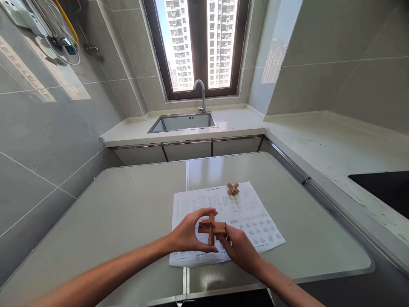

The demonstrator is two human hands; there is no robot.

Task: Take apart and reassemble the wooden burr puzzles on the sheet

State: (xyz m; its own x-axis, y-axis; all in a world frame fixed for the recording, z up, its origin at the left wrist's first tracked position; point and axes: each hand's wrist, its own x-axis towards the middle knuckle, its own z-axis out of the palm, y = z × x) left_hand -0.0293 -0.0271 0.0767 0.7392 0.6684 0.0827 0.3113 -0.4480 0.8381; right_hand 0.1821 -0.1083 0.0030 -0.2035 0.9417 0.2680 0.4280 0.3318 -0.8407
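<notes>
Between my hands is a brown wooden interlocking puzzle [211,227], its bars crossing one another. My left hand [191,232] grips the upright bar, thumb at its lower end and a finger at its top. On the other side, my right hand [239,247] has its fingers closed on the right end of the sideways bar. Beneath both hands lies a printed instruction sheet [255,213] with rows of small line drawings. A second, smaller wooden puzzle [233,189], lighter in colour, sits on the sheet's upper part.
The grey folding table [134,204] has a seam down its middle. Beyond it stands a white counter [236,121] with a sink [188,122] and a faucet [201,96] under a window. Another counter with a black cooktop [386,187] runs along the right.
</notes>
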